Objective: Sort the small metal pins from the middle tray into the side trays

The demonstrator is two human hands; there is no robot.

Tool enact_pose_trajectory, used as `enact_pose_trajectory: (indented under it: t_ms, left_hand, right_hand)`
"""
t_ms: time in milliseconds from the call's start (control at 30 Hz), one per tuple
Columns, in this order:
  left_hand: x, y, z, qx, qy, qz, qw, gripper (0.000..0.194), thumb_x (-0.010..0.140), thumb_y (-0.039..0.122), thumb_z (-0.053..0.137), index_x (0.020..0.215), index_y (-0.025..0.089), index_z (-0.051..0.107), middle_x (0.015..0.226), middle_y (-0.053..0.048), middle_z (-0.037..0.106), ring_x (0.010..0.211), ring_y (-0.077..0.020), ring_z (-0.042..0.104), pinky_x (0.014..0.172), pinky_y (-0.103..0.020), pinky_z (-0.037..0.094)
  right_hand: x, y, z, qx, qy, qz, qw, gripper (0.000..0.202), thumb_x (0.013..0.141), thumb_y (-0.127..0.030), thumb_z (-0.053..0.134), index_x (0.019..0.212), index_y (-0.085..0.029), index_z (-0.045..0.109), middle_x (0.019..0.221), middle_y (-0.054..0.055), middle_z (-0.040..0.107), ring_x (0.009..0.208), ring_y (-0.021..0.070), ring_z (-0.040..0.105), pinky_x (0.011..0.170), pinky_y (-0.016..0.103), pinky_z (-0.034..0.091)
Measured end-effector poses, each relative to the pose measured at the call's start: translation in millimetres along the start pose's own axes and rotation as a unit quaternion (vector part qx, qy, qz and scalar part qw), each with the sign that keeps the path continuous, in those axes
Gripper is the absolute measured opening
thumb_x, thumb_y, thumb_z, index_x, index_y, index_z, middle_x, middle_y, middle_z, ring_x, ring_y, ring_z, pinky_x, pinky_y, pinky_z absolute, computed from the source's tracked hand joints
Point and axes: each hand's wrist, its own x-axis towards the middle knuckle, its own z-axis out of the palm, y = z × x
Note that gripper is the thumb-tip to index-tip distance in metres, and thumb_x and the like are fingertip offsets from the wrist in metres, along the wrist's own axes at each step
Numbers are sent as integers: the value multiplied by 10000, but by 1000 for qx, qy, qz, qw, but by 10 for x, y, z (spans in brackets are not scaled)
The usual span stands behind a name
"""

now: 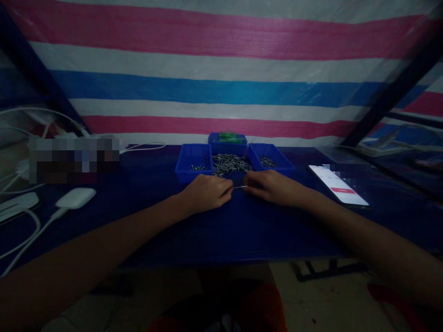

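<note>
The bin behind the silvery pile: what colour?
Blue; the bin shows best in the head view.

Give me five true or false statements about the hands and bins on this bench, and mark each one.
1. A thin metal piece spans the gap between the left hand and right hand. True.
2. A pile of metal pieces lies between the left bin and the right bin. True.
3. The left bin is heaped to its rim. False: only a small scatter lies in it.
4. Green material sits in the back bin. True.
5. The left hand lies flat with fingers spread. False: its fingers are curled.
</note>
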Motion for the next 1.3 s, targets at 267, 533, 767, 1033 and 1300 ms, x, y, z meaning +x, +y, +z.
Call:
enact_pose_trajectory:
  t_ms: [267,533,767,1033,1300]
  left_hand:
    - [-1,-23,18,2,6,4,1000,211,867,252,371,777,158,538,706,1,613,617,-108,558,512,-223,316]
    - [1,-19,-5,-9,2,-3,1000,203,860,245,373,788,153,540,720,-2,611,631,-104,560,521,-222,323]
    - [2,-34,1,-20,4,-2,1000,200,866,244,371,790,155,534,726,1,609,626,-100,557,525,-220,328]
    - [-3,-23,9,-11,10,-9,1000,207,881,273,376,799,159,528,705,3,603,614,-104,553,519,-220,322]
    - [-3,-13,-11,-20,-5,-42,999,282,897,310,330,787,158,541,667,-11,598,583,-111,545,530,-224,331]
  right_hand:
    - [-3,26,5,-5,-18,4,1000,76,821,-239,448,850,-180,486,704,14,568,599,115,512,555,241,339]
    - [-2,38,3,-11,-22,11,1000,71,810,-227,462,852,-179,493,713,15,573,596,109,509,547,238,339]
    - [-3,35,7,-17,-17,15,1000,71,804,-221,471,856,-180,496,708,11,579,599,112,516,548,240,339]
    - [1,23,4,-33,-4,8,999,83,839,-226,425,862,-174,485,715,20,575,599,113,516,548,237,334]
    - [4,3,-8,-31,2,4,1000,208,900,-277,318,773,-177,450,617,-7,503,527,95,457,526,240,305]
